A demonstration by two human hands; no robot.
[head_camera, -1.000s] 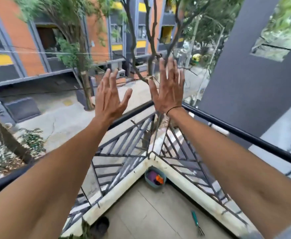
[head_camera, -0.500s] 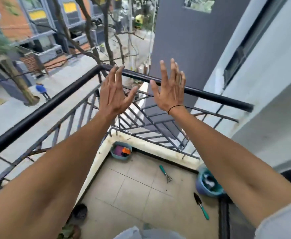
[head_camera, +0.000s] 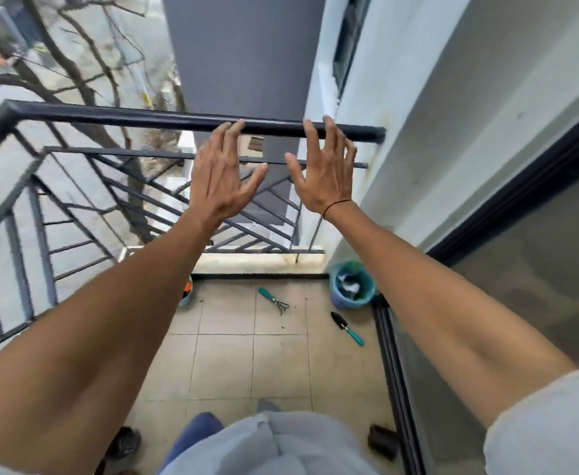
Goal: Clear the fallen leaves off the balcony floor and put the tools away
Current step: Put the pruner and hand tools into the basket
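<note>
both hands hang in the air in the middle of the frame with nothing in them, so the clearing has not begun, and i'd judge the main risk lies underfoot: the hand rake (head_camera: pixel 273 300) and the trowel (head_camera: pixel 347 328) lie loose on the balcony floor (head_camera: pixel 226 358) at lower centre, where a step forward could kick them or trip the person. the railing (head_camera: pixel 164 118) across the upper frame is gapped, so a nudged tool might slide through. the blue bucket (head_camera: pixel 352 286), right of the rake by the wall, could tip if bumped. leaves are too small to make out; only a few dark specks show on the tiles.

the left hand (head_camera: pixel 221 176) and right hand (head_camera: pixel 325 173) are raised on outstretched arms, backs toward the camera, fingers spread and slightly bent, touching nothing.
</note>
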